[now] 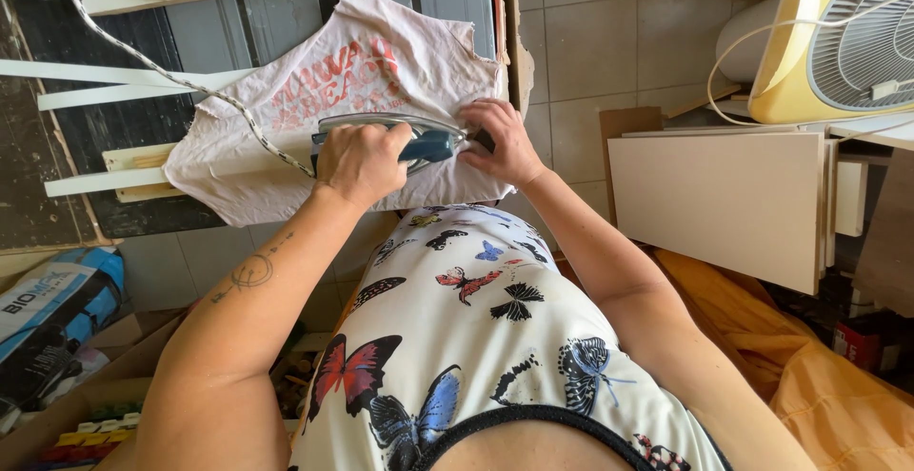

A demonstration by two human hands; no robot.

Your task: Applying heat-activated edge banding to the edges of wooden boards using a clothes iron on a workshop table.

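Iron [419,138] inside left hand [362,161] grip, on shirt [381,71].

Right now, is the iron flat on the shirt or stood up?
Flat. The iron lies soleplate-down on the spread pale shirt, the left hand around its handle; the right hand presses the cloth beside its tip.

White butterfly-print top [476,338], tattooed left forearm [252,271]

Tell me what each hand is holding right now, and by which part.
Left hand grips the iron by its handle. Right hand holds nothing, pressing the pale shirt flat beside the iron's tip.
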